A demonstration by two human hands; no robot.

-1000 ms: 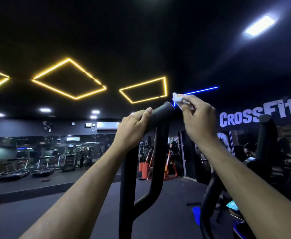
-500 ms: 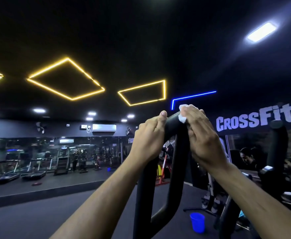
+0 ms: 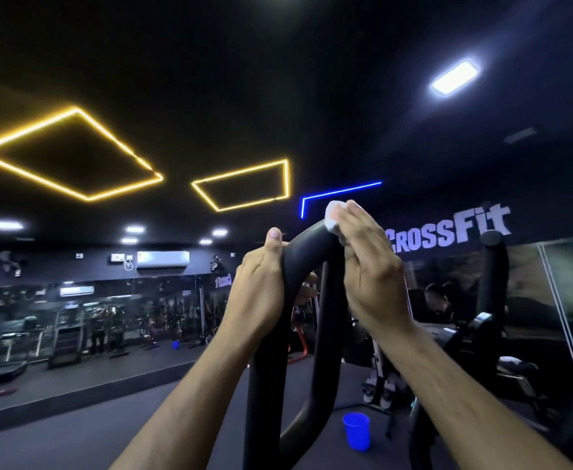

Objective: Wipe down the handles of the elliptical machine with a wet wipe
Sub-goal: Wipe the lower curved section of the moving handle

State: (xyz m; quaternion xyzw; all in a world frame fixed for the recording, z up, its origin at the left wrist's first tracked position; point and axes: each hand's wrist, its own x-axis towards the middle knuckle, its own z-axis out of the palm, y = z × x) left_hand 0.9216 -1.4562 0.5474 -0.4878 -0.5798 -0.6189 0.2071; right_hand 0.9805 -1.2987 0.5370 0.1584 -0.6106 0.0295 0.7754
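A black looped elliptical handle [image 3: 307,245] rises in front of me at centre frame. My left hand [image 3: 261,286] grips the left side of the loop just below its top bend, thumb pointing up. My right hand [image 3: 370,266] presses a crumpled white wet wipe [image 3: 333,217] against the right side of the top bend, fingers wrapped over the bar. A second black handle [image 3: 492,266] stands upright further right, untouched.
A blue plastic cup [image 3: 356,430] stands on the dark floor at lower right of the handle. Other exercise machines [image 3: 475,337] crowd the right side. A mirrored wall with treadmills [image 3: 64,337] runs along the left. A CrossFit sign [image 3: 448,232] hangs on the right wall.
The handle and both hands have shifted to the right in view. My right hand slid the wipe from the handle's end onto the top bend and down its right side.
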